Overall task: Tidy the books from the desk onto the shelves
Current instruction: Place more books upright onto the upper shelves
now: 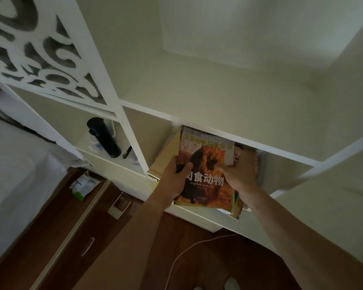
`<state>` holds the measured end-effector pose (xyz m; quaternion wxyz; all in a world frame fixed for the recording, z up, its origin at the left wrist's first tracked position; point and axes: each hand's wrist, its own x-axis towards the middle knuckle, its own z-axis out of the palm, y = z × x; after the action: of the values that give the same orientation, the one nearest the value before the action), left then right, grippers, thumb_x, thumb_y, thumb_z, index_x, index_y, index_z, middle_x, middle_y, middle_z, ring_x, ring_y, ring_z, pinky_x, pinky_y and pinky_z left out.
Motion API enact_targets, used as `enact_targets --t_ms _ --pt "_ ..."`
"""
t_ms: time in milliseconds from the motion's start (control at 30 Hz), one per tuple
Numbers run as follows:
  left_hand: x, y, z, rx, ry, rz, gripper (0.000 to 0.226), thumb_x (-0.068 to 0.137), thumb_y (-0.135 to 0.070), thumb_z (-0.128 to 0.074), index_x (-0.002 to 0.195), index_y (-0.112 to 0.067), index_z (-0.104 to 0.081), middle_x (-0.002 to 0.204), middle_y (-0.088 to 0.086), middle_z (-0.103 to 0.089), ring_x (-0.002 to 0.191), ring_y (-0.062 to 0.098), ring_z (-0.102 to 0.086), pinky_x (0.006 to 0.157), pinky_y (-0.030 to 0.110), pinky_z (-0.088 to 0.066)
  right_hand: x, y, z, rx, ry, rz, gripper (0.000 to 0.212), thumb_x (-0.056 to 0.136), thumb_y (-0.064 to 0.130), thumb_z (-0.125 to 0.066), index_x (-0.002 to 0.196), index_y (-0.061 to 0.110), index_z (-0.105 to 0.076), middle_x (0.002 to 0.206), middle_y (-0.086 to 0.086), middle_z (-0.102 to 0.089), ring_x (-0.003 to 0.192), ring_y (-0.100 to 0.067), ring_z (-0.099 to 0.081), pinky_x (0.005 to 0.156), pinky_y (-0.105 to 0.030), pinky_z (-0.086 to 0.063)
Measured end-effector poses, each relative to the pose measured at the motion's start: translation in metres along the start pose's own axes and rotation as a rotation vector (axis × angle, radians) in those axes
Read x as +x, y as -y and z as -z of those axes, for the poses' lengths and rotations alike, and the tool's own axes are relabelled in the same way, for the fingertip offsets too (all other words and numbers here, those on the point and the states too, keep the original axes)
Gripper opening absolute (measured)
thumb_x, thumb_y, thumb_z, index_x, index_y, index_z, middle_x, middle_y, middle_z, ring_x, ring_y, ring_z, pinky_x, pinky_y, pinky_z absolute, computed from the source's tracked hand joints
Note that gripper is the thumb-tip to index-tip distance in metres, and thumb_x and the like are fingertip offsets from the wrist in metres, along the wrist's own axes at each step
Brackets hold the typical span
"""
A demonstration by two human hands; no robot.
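Note:
A lion-cover book (208, 155) with Chinese title lettering leans in a white shelf compartment (197, 212), its lower edge jutting past the shelf front. My left hand (174, 178) grips its left edge, thumb across the cover. My right hand (241, 174) holds the right side, fingers over the cover. Behind it on the left stand tan books (168, 155). More books (237, 206) with yellow edges sit behind its right side, mostly hidden.
A dark bottle (104, 137) and a pen (127, 152) stand in the compartment to the left. A white carved panel (40, 51) hangs above. A brown desk (76, 227) lies below with a white cable (189, 254), a small box (120, 205) and packets (84, 185).

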<state>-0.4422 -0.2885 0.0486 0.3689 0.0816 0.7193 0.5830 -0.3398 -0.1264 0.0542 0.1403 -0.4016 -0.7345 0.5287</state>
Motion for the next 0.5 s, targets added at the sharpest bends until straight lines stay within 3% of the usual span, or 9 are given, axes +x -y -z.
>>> enact_targets --t_ms 67,133,233,367,467,500 --pt "-0.037 -0.006 0.013 -0.200 0.006 0.015 0.022 0.100 -0.024 -0.064 0.122 -0.024 -0.059 0.113 0.007 -0.075 0.099 0.024 -0.076 0.083 0.040 -0.063 -0.029 0.019 0.007 0.113 0.059 -0.090 0.025 0.087 0.023 -0.076 0.110 0.022 -0.065 0.095 0.004 -0.075 0.078 -0.008 -0.075 0.070 -0.028 -0.060" --pt "-0.079 -0.009 0.027 -0.330 0.025 0.051 0.032 0.099 -0.021 -0.065 0.131 -0.023 -0.060 0.119 0.010 -0.075 0.108 0.030 -0.073 0.092 0.051 -0.060 -0.066 0.038 0.011 0.322 0.170 -0.249 0.028 0.092 0.027 -0.071 0.117 0.019 -0.064 0.097 0.000 -0.076 0.077 -0.010 -0.075 0.066 -0.023 -0.058" --pt "-0.143 -0.017 0.050 -0.383 0.052 0.060 0.035 0.099 -0.016 -0.062 0.134 -0.021 -0.060 0.122 0.015 -0.073 0.112 0.035 -0.071 0.098 0.055 -0.056 -0.129 0.059 0.011 0.554 0.291 -0.381 0.036 0.093 0.028 -0.069 0.127 0.021 -0.056 0.105 -0.008 -0.076 0.088 -0.022 -0.076 0.074 -0.035 -0.057" --pt "-0.209 -0.043 0.080 -0.293 0.076 -0.060 0.039 0.097 -0.005 -0.060 0.134 -0.017 -0.056 0.127 0.017 -0.070 0.114 0.038 -0.069 0.093 0.052 -0.059 -0.195 0.093 0.023 0.597 0.278 -0.220 0.042 0.093 0.012 -0.068 0.129 0.023 -0.050 0.102 -0.008 -0.076 0.090 -0.025 -0.075 0.065 -0.033 -0.060" --pt "-0.241 -0.087 0.080 -0.332 0.047 -0.183 0.047 0.094 0.001 -0.059 0.135 -0.023 -0.058 0.126 0.014 -0.072 0.111 0.036 -0.071 0.083 0.045 -0.062 -0.225 0.138 0.045 0.624 0.231 -0.021 0.040 0.092 0.007 -0.067 0.127 0.018 -0.052 0.106 -0.016 -0.071 0.092 -0.035 -0.072 0.070 -0.046 -0.063" --pt "-0.250 -0.105 0.076 -0.355 0.033 -0.237 0.048 0.093 0.000 -0.060 0.133 -0.026 -0.061 0.125 0.012 -0.072 0.111 0.035 -0.071 0.084 0.046 -0.062 -0.231 0.153 0.054 0.639 0.208 0.067 0.037 0.091 0.008 -0.068 0.124 0.015 -0.055 0.099 -0.015 -0.071 0.085 -0.033 -0.071 0.070 -0.044 -0.062"
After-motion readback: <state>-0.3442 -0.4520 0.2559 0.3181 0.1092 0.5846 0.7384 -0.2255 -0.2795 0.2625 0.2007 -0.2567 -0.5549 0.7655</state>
